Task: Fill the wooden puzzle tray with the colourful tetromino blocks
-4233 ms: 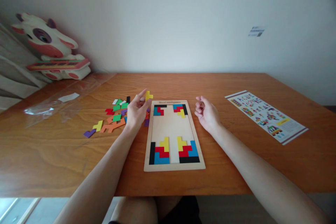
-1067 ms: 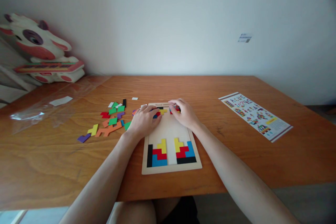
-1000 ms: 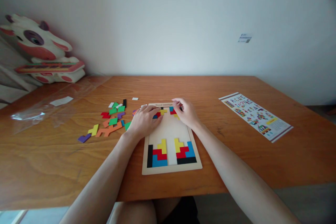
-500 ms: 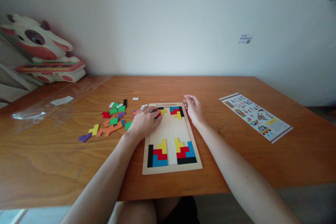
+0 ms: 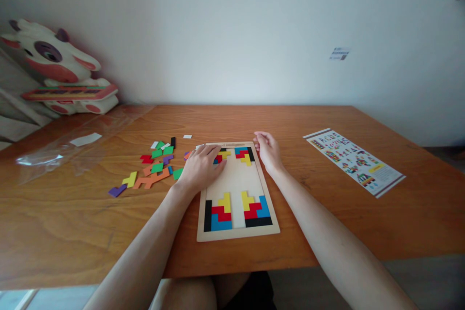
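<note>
A wooden puzzle board (image 5: 238, 235) lies in front of me, with black, blue, red and yellow pieces grouped in its corners. My left hand (image 5: 202, 165) rests over the board's upper left edge, fingers spread, partly covering the pieces there, among them a red piece (image 5: 218, 159). My right hand (image 5: 268, 150) lies beside the board's upper right edge, its fingers curled; whether anything is inside them is hidden. A yellow piece (image 5: 247, 159) sits in the upper right group, and another yellow piece (image 5: 227, 202) in the lower left group.
Loose coloured pieces, among them an orange piece (image 5: 150, 180), lie left of the board. A clear plastic bag (image 5: 54, 155) and a cow-shaped toy keyboard (image 5: 72, 92) are farther left. A printed sheet (image 5: 354, 162) lies on the right.
My left hand has shifted slightly at the upper left group, and more of the red piece there shows. My right hand has not moved.
</note>
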Available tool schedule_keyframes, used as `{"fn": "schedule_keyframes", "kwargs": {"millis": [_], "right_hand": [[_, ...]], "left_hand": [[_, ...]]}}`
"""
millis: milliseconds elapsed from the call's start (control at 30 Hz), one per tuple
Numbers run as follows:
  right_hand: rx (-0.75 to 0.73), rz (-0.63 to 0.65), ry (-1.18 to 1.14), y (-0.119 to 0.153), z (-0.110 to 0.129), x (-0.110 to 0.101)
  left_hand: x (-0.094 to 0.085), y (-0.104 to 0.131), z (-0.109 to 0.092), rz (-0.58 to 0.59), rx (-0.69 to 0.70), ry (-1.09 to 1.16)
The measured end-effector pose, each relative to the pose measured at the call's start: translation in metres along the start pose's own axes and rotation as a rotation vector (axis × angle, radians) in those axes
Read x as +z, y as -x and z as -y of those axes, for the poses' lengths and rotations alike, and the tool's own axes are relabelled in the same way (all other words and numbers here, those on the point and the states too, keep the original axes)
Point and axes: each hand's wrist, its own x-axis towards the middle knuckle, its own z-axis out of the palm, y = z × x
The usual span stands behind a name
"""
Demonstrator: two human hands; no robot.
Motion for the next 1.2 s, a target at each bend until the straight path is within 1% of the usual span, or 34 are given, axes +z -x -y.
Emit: {"fn": "schedule_keyframes", "kwargs": {"millis": [100, 167, 400, 633, 1067, 1200], "right_hand": [[-0.009, -0.002, -0.003, 0.0000, -0.0009, 0.0003], [-0.014, 0.002, -0.001, -0.0002, -0.0017, 0.0003], [-0.026, 0.017, 0.008, -0.0008, -0.0033, 0.0002], [-0.023, 0.041, 0.017, -0.0003, -0.0012, -0.0002], [-0.023, 0.027, 0.030, 0.0011, -0.0010, 0.0007], [-0.022, 0.040, 0.046, 0.0009, -0.0011, -0.0003]], "left_hand": [[-0.0017, 0.0006, -0.0012, 0.003, -0.134, -0.047], [-0.0027, 0.0008, -0.0013, 0.013, -0.154, -0.043], [-0.0009, 0.0015, -0.0001, 0.020, -0.097, -0.023], [0.0000, 0.0019, 0.0004, 0.019, -0.097, -0.010], [0.0019, 0.0024, 0.0018, -0.002, -0.074, -0.005], [0.0016, 0.0023, 0.0013, 0.001, -0.081, 0.001]]}}
